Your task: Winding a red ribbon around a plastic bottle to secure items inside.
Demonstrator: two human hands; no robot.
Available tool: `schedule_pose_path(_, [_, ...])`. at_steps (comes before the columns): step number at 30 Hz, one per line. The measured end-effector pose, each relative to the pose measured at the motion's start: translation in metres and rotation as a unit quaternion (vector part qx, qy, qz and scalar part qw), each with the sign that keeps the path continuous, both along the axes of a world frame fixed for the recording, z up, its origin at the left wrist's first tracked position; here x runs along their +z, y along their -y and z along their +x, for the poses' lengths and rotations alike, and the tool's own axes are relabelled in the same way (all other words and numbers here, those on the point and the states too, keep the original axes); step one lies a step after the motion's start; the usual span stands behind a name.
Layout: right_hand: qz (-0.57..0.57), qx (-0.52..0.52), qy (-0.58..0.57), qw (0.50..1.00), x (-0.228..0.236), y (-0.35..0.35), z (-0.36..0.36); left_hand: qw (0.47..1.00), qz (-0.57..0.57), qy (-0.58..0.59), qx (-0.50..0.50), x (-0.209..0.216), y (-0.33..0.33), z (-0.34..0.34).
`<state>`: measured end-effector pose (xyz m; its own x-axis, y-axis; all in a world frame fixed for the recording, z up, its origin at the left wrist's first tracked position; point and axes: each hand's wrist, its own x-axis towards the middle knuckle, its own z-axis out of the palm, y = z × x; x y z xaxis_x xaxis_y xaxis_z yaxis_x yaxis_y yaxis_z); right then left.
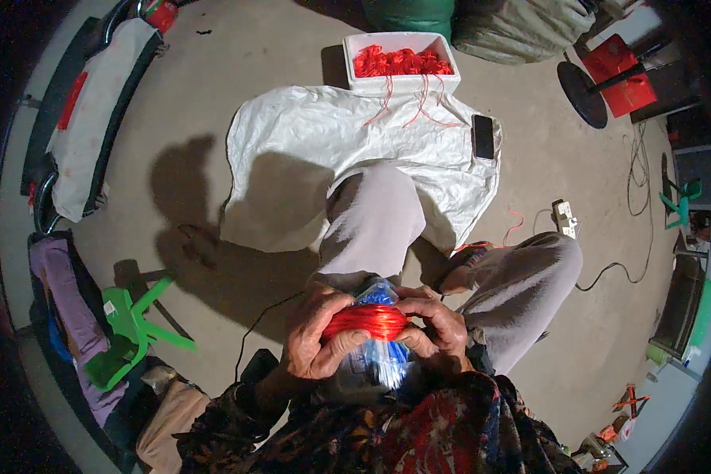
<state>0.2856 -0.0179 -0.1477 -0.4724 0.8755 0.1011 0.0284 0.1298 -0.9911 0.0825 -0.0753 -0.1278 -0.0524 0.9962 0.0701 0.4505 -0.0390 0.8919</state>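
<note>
L hand and R hand both clamped on red cord bundle, one at each end; thumbs on near side, fingers on far side. Bundle lies approx. crosswise btwn the hands, above the lap, strands side by side, shiny. Blue-and-clear plastic shows directly below/behind it, partly hidden by bundle; can't tell if it touches.

Floor, ahead of knees: white sheet, creased, one grey-trousered knee overlapping its near edge. White box at sheet's far edge, w/ red cord pile inside; a few loose strands hang over front wall onto sheet. Dark phone lies on sheet nr R edge.

R side: white power strip on floor, just beyond the other knee. L side: green stool, tilted look, well apart from hands.
</note>
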Motion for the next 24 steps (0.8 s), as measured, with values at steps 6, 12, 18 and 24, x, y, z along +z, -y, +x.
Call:
schedule_pose_path(6, [-0.067,0.01,0.0,0.998,-0.001,0.0,0.001,0.988,-0.127,0.088,0.027,0.002,0.003,0.0])
schedule_pose_path(12, [-0.212,-0.021,-0.022,0.977,0.007,0.003,-0.006,0.951,-0.25,0.174,0.05,0.015,-0.014,0.003])
schedule_pose_path(18, [-0.099,0.025,-0.022,0.995,0.006,0.0,-0.003,0.963,-0.154,0.21,0.072,0.002,0.009,-0.001])
schedule_pose_path(24, [-0.218,-0.05,-0.084,0.971,0.009,0.014,-0.002,0.956,-0.129,0.237,0.115,-0.025,0.063,-0.009])
